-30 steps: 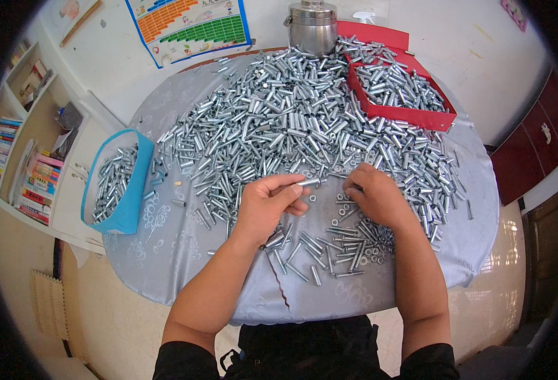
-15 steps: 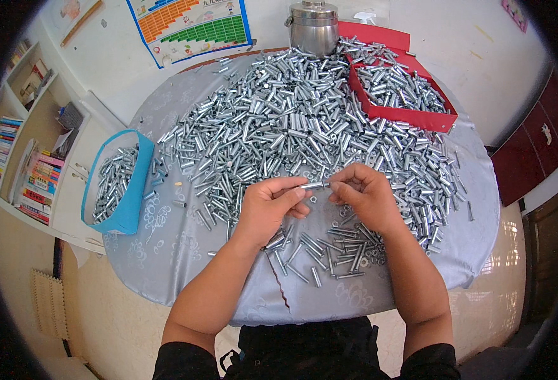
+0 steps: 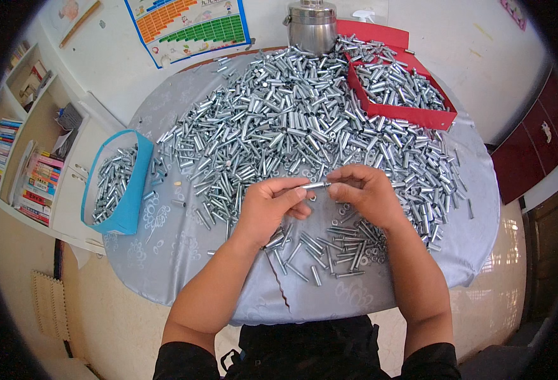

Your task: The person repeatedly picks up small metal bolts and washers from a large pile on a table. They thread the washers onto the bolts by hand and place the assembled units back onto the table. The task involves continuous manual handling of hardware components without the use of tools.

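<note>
Over the middle of the table, a silvery sleeve anchor bolt [image 3: 316, 185] lies level between my two hands. My left hand [image 3: 267, 206] pinches its left end between thumb and fingers. At its right end, the thumb and fingertips of my right hand [image 3: 367, 197] close round the tip; any small nut or washer there is hidden by the fingers. Beyond both hands spreads a big heap of metal sleeves and bolts [image 3: 272, 120]. Closer to me, below the hands, several loose bolts [image 3: 350, 252] lie beside a cluster of nuts and washers [image 3: 375, 252].
A blue basket [image 3: 126, 215] of metal pieces stands at the left, and a red box [image 3: 412, 116] full of sleeves at the far right. Behind the heap is a steel pot [image 3: 312, 31]. A grey cloth [image 3: 184, 278] covers the round table; bookshelves [image 3: 38, 139] stand left.
My right hand's fingers have shifted slightly around the bolt's right end. My left hand keeps its pinch in nearly the same place.
</note>
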Demonstrator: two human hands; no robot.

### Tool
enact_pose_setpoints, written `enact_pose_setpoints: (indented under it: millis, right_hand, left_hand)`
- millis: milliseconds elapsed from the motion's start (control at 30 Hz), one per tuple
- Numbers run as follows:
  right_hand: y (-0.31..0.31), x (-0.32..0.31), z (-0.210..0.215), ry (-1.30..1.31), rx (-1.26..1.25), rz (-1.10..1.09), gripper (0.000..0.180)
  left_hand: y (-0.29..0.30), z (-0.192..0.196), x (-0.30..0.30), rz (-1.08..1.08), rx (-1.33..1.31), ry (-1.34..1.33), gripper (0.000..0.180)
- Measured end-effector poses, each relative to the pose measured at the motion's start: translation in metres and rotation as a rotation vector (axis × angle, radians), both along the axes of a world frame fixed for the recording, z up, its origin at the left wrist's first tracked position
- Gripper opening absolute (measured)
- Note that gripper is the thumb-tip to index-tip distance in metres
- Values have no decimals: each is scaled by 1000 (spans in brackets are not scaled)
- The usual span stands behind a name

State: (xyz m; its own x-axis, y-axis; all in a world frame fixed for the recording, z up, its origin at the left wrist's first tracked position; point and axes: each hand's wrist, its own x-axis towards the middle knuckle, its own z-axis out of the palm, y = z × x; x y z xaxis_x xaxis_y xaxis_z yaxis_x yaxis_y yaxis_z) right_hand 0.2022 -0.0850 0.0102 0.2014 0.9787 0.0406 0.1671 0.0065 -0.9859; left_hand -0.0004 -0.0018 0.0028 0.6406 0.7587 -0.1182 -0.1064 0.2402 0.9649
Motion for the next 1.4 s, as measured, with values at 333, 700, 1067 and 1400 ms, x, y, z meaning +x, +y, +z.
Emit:
enact_pose_setpoints:
  millis: [333, 700, 1067, 1400]
  right_hand:
    - [-4, 19, -12, -902, 181, 79, 12]
    - [-3, 1, 0, -425, 75, -82, 12]
    - [1, -8, -4, 158, 79, 11, 18]
    - [-1, -7, -3, 125, 48, 6, 17]
  left_hand:
    - [1, 0, -1, 30, -5, -18, 26]
    - [1, 0, 0, 24, -5, -16, 26]
    - [0, 1, 0, 26, -8, 9, 27]
    - [-1, 2, 0, 12, 19, 21, 27]
